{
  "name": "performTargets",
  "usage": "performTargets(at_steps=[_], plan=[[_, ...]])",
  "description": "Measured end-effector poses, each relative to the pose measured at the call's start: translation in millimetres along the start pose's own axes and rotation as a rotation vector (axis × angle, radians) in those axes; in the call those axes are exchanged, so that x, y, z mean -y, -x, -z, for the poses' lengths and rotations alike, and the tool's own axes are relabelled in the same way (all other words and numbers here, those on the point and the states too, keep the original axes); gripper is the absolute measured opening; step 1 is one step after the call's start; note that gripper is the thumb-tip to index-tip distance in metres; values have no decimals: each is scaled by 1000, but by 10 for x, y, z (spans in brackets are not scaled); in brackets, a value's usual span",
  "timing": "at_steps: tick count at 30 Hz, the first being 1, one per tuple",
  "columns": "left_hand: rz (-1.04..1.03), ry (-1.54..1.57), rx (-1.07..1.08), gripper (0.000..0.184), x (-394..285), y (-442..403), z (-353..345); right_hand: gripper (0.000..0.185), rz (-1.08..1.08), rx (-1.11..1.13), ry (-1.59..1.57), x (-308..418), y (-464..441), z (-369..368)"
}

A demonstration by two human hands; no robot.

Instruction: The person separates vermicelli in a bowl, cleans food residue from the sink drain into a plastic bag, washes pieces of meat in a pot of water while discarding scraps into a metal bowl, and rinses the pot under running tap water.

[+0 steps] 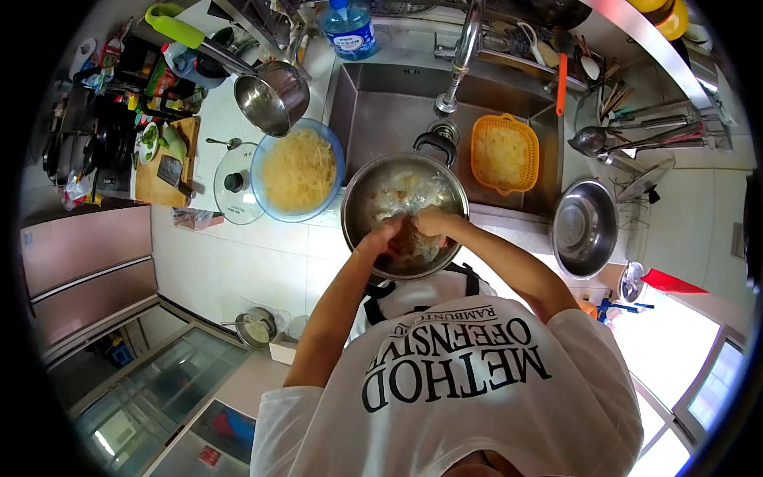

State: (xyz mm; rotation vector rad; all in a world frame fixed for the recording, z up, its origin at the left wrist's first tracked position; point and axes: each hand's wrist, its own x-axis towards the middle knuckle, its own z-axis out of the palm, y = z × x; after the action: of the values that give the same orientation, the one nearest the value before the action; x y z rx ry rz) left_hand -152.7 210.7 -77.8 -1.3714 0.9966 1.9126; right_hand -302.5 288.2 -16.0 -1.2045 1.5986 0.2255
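Observation:
A steel pot (pixel 358 179) with a black handle stands at the sink's front edge, with cloudy liquid and pale and brownish pieces inside. Both hands are in it, close together. My left hand (pixel 385 236) is curled at a reddish-brown mass near the pot's middle. Beside it, my right hand (pixel 431 222) has its fingers bent down. What either hand grips is too small and hidden to tell. Left of the pot, a clear blue bowl (pixel 338 171) holds pale shredded strands (pixel 296 173). An orange basket (pixel 534 163) with pale yellowish food sits in the sink (pixel 381 103).
A glass lid (pixel 233 195) lies left of the bowl. Farther left is a cutting board (pixel 151 187) with a cleaver and green vegetable. A steel basin (pixel 586 229) stands right of the sink. Above are a faucet (pixel 469 48), a blue bottle (pixel 350 36) and a green-handled ladle (pixel 262 105).

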Motion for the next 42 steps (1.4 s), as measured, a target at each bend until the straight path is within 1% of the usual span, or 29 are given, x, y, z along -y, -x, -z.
performTargets(at_steps=[1,2,3,4,5,6,8,11,13,14,16,17,18,19,20,21,22,23,24,27,28,31,34,37,40,42], plan=[[25,5,7,71,-2,-17,-13,45,-72,43,-95,46,69,55],[47,10,15,73,-5,-33,-31,47,1,43,-55,-24,-31,-16],[53,26,4,71,-16,4,-88,50,74,44,-14,-151,-235,-158],[58,42,-8,70,-21,55,-165,54,149,45,27,-140,-243,-157],[63,58,-20,68,-32,110,-221,54,89,52,-63,-150,-226,-168],[72,84,-19,64,-23,87,-232,55,27,57,-155,-13,10,-40],[91,136,-12,58,0,11,-252,56,-31,45,-278,54,172,37],[49,343,162,53,-53,202,-332,55,-66,11,-461,42,190,27],[-16,433,207,51,-7,47,-347,52,-165,2,-696,14,214,12],[-49,477,232,50,16,-52,-348,52,-78,-3,-757,-24,237,12],[-94,541,261,47,-138,281,-399,53,96,-13,-878,-103,281,12],[-114,570,274,46,-194,418,-389,48,97,-69,-863,-68,363,54],[-109,732,488,40,-109,138,-254,45,99,-122,-846,26,545,164],[-156,742,488,40,-144,204,-252,42,103,-175,-827,134,759,311],[-202,751,487,40,-209,346,-267,36,116,-127,-707,241,1010,507],[-250,761,485,40,-248,427,-269,34,193,-217,-640,211,1035,479],[-306,823,592,41,-244,372,-240,32,271,-306,-570,164,1086,414],[-348,869,582,39,-228,325,-216,31,348,-395,-500,136,1125,367],[-388,915,573,37,-222,325,-214,29,409,-457,-339,203,1308,454],[-479,963,577,34,-274,479,-293,30,512,-709,-377,314,1503,378],[-505,963,582,33,-304,548,-326,32,474,-758,-366,330,1478,318],[-454,1061,568,31,-311,599,-352,47,563,-880,-329,439,1524,279],[-489,1075,582,32,-287,649,-432,50,552,-837,-271,459,1452,217],[-481,1178,668,34,-251,564,-399,50,646,-847,-269,510,1515,261],[-522,1179,847,36,-289,731,-503,43,732,-899,-177,540,1436,221],[-543,1131,782,37,-252,677,-455,40,708,-951,15,486,1350,206]])
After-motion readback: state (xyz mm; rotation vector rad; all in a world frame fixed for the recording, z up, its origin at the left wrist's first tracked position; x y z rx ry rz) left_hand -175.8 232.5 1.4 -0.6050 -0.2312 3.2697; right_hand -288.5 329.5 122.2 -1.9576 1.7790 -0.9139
